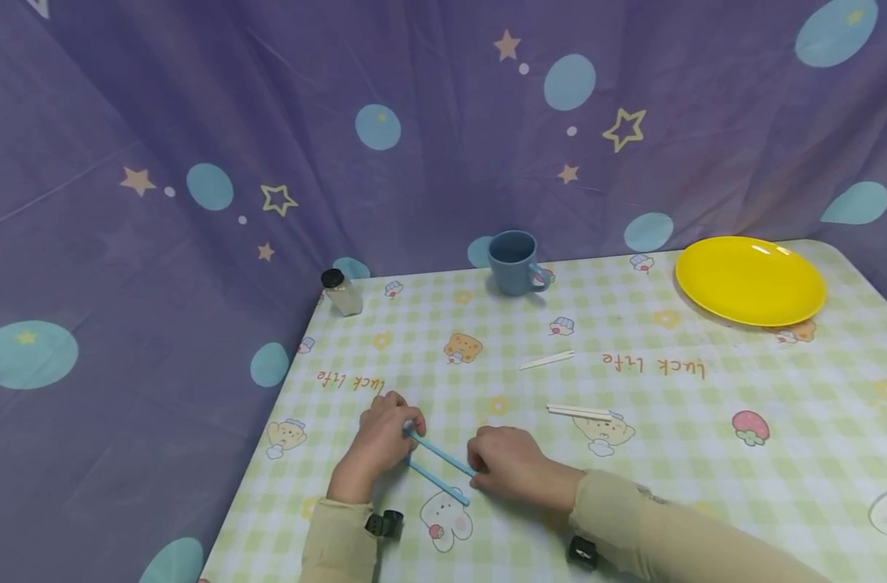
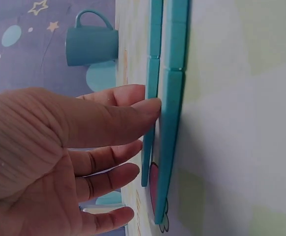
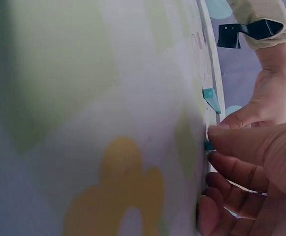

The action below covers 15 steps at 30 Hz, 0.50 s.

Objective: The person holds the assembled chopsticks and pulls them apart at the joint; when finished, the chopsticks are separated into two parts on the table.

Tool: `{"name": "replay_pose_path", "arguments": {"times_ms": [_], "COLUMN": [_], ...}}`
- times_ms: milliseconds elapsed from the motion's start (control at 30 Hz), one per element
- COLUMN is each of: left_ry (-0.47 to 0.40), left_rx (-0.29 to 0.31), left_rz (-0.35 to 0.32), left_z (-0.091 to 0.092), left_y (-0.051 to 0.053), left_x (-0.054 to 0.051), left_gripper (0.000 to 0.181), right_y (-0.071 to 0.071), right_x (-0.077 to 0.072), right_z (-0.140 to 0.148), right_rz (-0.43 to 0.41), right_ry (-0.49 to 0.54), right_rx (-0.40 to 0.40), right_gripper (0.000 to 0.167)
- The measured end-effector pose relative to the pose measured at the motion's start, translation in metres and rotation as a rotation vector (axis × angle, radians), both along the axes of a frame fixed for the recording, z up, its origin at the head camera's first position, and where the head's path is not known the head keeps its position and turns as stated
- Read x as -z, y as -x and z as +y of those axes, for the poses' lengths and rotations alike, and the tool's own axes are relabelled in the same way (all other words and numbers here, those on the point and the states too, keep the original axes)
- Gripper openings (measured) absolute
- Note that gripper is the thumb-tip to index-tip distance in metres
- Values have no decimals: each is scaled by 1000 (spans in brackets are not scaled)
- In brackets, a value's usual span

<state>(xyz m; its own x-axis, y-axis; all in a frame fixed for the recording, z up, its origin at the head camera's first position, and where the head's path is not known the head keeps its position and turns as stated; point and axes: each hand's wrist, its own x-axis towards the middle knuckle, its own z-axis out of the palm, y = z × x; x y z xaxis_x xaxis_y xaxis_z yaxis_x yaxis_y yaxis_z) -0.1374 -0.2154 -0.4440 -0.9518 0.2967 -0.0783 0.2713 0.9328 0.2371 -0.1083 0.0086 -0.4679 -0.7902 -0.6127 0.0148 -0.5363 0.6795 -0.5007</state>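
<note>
Two blue chopsticks lie side by side between the hands, with a gap between them. My left hand [image 1: 387,437] pinches the left end of the farther chopstick [image 1: 443,455] between thumb and index finger. In the left wrist view, the thumb tip is close beside the nearer chopstick [image 2: 171,103]; whether it touches cannot be told. My right hand [image 1: 512,465] pinches the farther chopstick's other end with thumb and index finger, its remaining fingers curled. The right end of the nearer chopstick [image 3: 211,100] is apart from the right hand.
Two pairs of thin white sticks, one pair farther back [image 1: 547,360] and one nearer [image 1: 578,412], lie right of centre. A blue mug [image 1: 513,267], a black-capped jar [image 1: 343,295] and a yellow plate [image 1: 749,283] stand towards the back of the checked tablecloth [image 1: 676,502]. A curtain [image 1: 443,194] hangs behind.
</note>
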Motion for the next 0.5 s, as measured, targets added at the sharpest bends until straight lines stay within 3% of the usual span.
{"name": "replay_pose_path", "arguments": {"times_ms": [100,267,400,500], "left_ry": [-3,-9,-31,-74], "left_rx": [-2,12,44,73], "left_rz": [16,51,63,65], "left_z": [-1,-1,0,3], "left_y": [0,1,1,2], "left_x": [3,5,4,4], "left_gripper": [23,24,24,24], "right_y": [-1,0,5,8], "right_x": [0,1,0,-1], "right_z": [-1,2,9,17], "right_rz": [25,-3,-34,-10], "right_ry": [4,29,52,73], "right_rx": [17,88,147,179], "right_gripper": [21,18,18,18]}}
